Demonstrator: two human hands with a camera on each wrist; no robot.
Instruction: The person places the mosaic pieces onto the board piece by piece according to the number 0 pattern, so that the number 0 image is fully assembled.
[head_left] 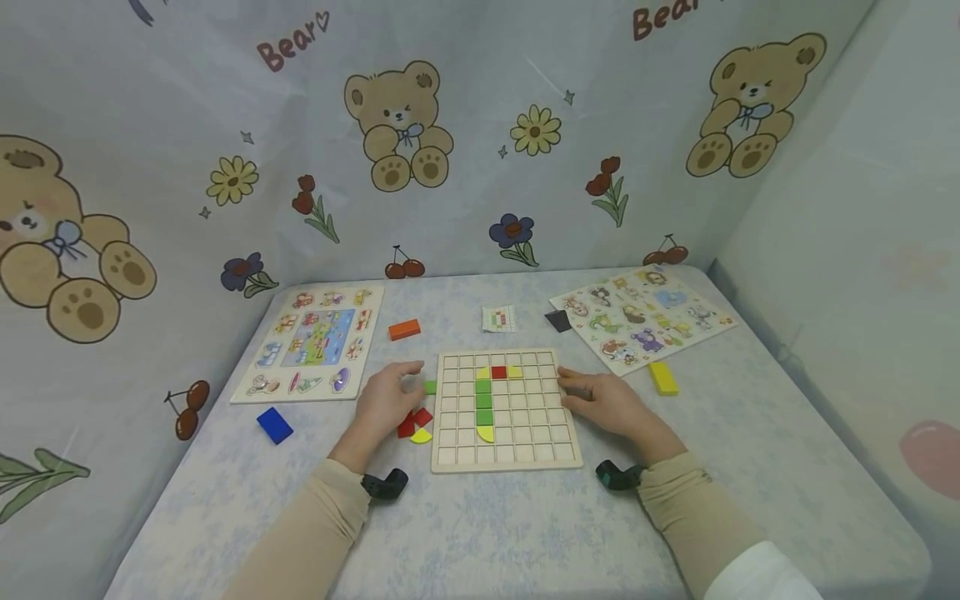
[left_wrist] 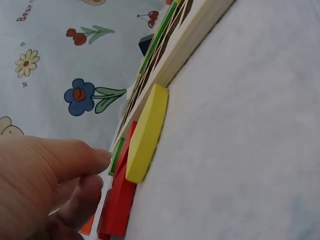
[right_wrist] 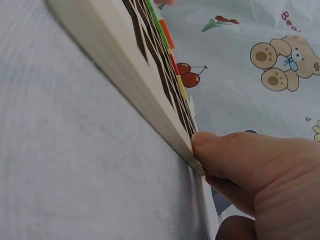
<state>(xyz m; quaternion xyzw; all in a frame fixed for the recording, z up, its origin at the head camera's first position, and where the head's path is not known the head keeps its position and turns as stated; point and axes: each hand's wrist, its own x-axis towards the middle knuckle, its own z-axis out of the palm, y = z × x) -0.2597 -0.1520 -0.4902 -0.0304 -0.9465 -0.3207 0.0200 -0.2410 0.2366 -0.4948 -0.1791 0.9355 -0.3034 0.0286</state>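
A square wooden grid board (head_left: 525,454) lies on the table between the hands. Several green squares (head_left: 483,402), a red square (head_left: 498,372) and yellow quarter-round pieces (head_left: 485,433) sit in its cells. At its right edge, my right hand (head_left: 603,402) pinches the board's rim (right_wrist: 165,132) between thumb and finger. My left hand (head_left: 388,402) is by the left edge, thumb and index finger apart, close to a loose green block (head_left: 431,387); whether they touch cannot be told. Loose red blocks (left_wrist: 121,205) and a yellow rounded block (left_wrist: 148,135) lie beside that hand.
A vehicle puzzle board (head_left: 247,387) lies at left and an animal puzzle board (head_left: 600,354) at right. Around them are blue (head_left: 274,425), orange (head_left: 404,330), black (head_left: 558,321) and yellow (head_left: 663,378) blocks. A small pattern card (head_left: 498,319) lies behind the grid board.
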